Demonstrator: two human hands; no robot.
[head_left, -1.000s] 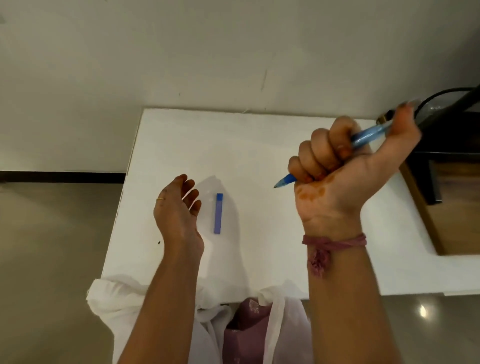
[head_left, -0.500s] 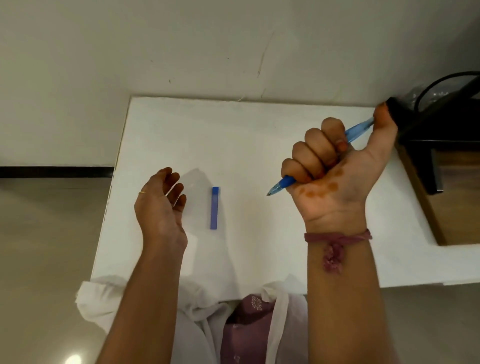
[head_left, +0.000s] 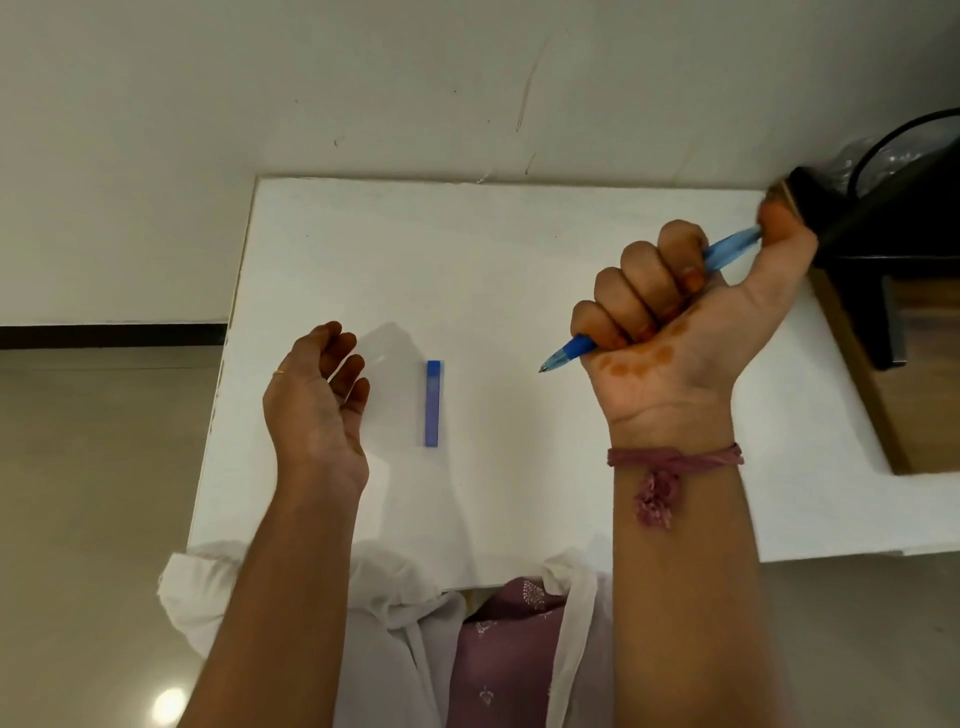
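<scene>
My right hand is raised above the white table, fist curled round a blue pen. The pen's tip points down-left and my thumb presses on its top end. A small blue rectangular case lies flat on the table between my hands. My left hand hovers over the table's left part, palm turned inward, fingers loosely curled and holding nothing.
A black object with a round rim and a wooden surface stand at the table's right edge. A white wall runs behind the table. Tiled floor lies to the left.
The view has shifted a little. My right hand keeps the pen and has sunk slightly. My left hand stays beside the blue case.
</scene>
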